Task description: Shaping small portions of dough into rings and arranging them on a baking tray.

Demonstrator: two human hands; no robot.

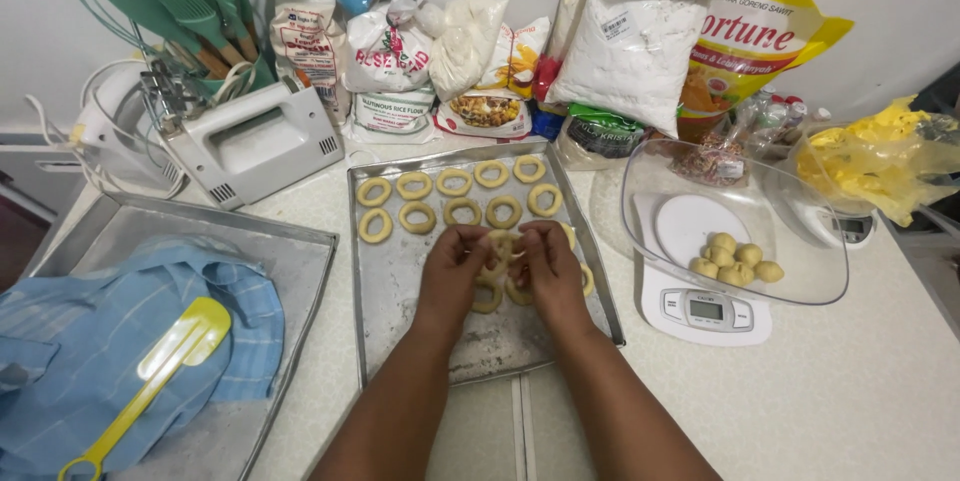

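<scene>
A metal baking tray [390, 271] lies in the middle of the counter with several pale dough rings [417, 217] in rows at its far end. My left hand [452, 271] and my right hand [548, 266] meet over the tray's middle. Together their fingertips pinch one dough ring [503, 244] just above the tray. More rings lie partly hidden under my hands. A clear bowl [800, 241] on a white kitchen scale [705, 313] at the right holds several dough balls [735, 259].
A second metal tray [300, 271] at the left carries a blue cloth [120, 331] and a yellow spatula [150, 381]. A white hand mixer [255, 141], green utensils and bags of flour line the back wall. A yellow plastic bag [880, 156] sits far right.
</scene>
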